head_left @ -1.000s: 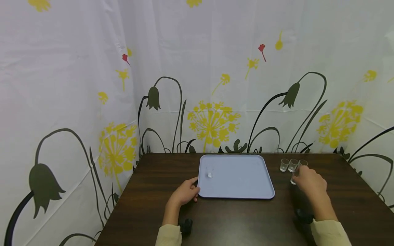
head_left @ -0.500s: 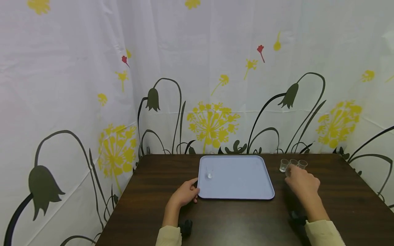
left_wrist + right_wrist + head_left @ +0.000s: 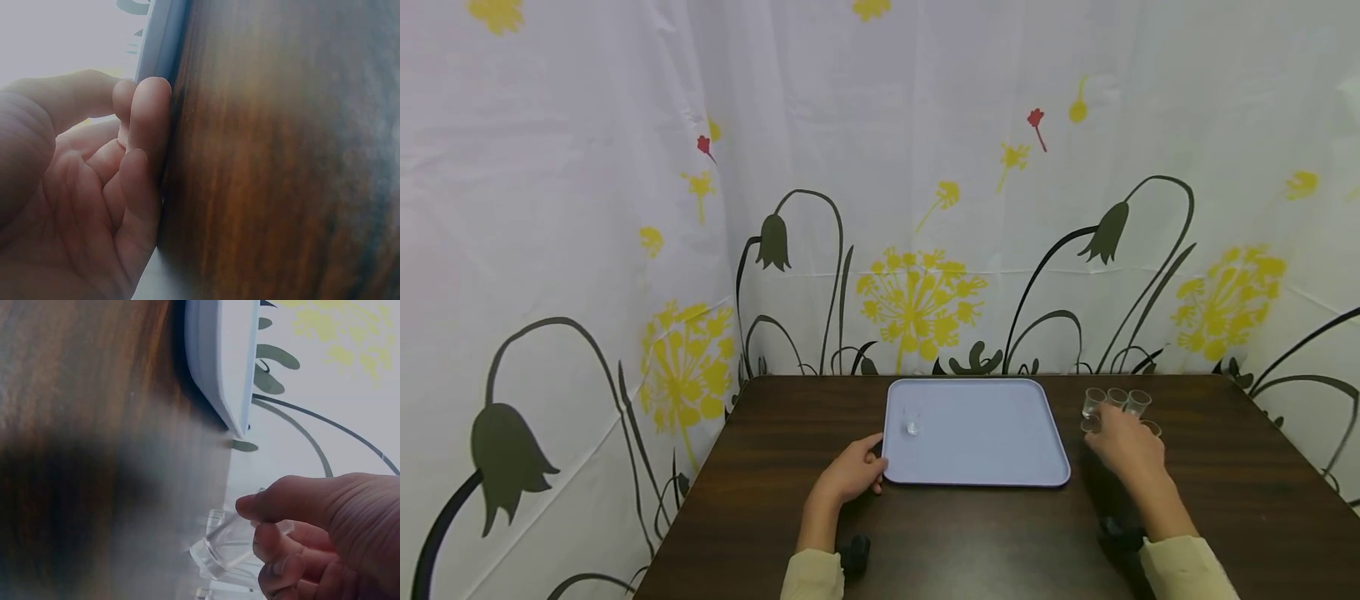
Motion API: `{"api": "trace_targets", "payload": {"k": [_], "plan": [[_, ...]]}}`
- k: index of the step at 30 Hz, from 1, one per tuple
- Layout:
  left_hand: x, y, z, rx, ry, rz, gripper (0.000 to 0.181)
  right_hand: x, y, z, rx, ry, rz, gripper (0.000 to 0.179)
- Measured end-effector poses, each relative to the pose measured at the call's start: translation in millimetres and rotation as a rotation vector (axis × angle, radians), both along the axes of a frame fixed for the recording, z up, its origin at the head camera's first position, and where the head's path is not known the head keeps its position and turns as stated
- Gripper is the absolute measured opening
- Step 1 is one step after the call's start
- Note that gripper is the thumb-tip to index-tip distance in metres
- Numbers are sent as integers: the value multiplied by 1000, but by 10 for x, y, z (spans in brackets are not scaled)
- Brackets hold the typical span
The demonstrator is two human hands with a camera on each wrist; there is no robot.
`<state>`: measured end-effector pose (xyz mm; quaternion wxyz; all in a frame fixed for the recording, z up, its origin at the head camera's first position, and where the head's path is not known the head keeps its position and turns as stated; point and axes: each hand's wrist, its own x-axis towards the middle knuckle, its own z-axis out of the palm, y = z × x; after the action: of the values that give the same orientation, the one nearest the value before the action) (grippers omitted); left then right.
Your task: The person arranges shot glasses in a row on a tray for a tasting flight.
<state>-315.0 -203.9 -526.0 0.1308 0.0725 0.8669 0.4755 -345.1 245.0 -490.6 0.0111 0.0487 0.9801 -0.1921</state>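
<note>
In the head view my left hand (image 3: pixel 852 472) is at the left edge of the pale blue tray (image 3: pixel 977 433), near its front corner. Its thumb and bent fingers pinch the tray's rim in the left wrist view. My right hand (image 3: pixel 1127 446) holds a small clear shot glass (image 3: pixel 219 553) between thumb and fingers, tilted in the right wrist view. Behind that hand, three more shot glasses (image 3: pixel 1138 403) stand in a row, partly hidden by it. Another glass (image 3: pixel 1152 427) peeks out at its right. One shot glass (image 3: pixel 913 425) stands upright on the tray's left part.
The dark wooden table (image 3: pixel 970 542) runs back to a white curtain (image 3: pixel 880 125) printed with flowers. The glasses stand near the table's back edge, to the right of the tray. Dark bands with cameras (image 3: pixel 853 556) sit at the wrists.
My right hand has moved left in front of the glass row with its shot glass, uncovering a glass on the right. The left hand and the tray have stayed put.
</note>
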Motion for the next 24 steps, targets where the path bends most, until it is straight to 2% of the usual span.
{"api": "trace_targets", "payload": {"k": [4, 11, 19, 24], "plan": [[15, -21, -32, 2, 3, 3, 64, -5, -26, -11, 5, 11, 10, 46], [56, -101, -50, 0, 14, 27, 63, -73, -130, 35, 32, 43, 27, 17], [0, -55, 6, -11, 15, 2, 62, -36, -129, 72, 43, 60, -1, 14], [-2, -9, 5, -30, 2, 0, 62, 40, -169, 61, 73, 113, -14, 13]]}}
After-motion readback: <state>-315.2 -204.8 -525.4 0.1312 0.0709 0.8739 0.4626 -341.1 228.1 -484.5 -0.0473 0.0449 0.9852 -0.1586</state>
